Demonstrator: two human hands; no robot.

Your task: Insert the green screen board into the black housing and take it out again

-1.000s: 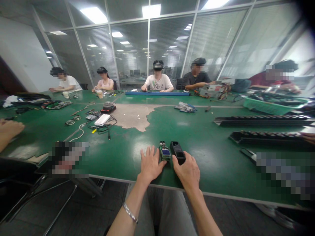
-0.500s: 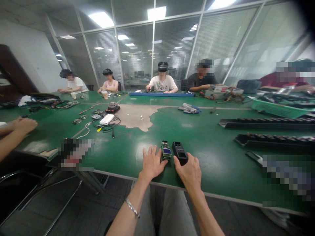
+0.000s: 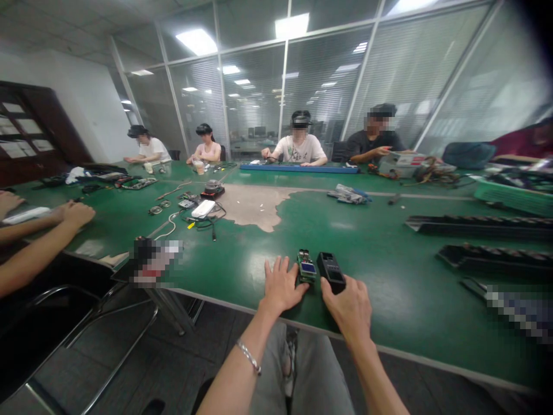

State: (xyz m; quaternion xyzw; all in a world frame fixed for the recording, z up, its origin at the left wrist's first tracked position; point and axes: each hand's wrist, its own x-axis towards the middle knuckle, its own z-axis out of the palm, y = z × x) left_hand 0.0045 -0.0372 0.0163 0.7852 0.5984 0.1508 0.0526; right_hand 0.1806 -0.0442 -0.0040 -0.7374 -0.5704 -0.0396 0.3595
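Observation:
My left hand (image 3: pixel 281 283) lies on the green table with its fingers spread, thumb beside the lower end of a small green circuit board (image 3: pixel 306 275). A dark blue display screen is mounted on the board. Just right of the board is a black plastic casing (image 3: pixel 330 268) with rectangular openings. My right hand (image 3: pixel 349 304) closes round the casing's near end, thumb at its left edge and fingers along its right. The near end is partly hidden by that hand. Board and casing lie side by side, slightly apart.
On the green table (image 3: pixel 242 276), a white box with cables (image 3: pixel 203 208) lies left of centre. Gloves (image 3: pixel 349 195) are farther right. Long black metal strips (image 3: pixel 484 225) and a green basket (image 3: pixel 514 196) are at right. Co-workers sit around; a co-worker's hand (image 3: pixel 80 213) rests at left.
The camera has turned a little left, so the whole scene sits farther right in the view. My hands, the circuit board and the casing keep the same arrangement.

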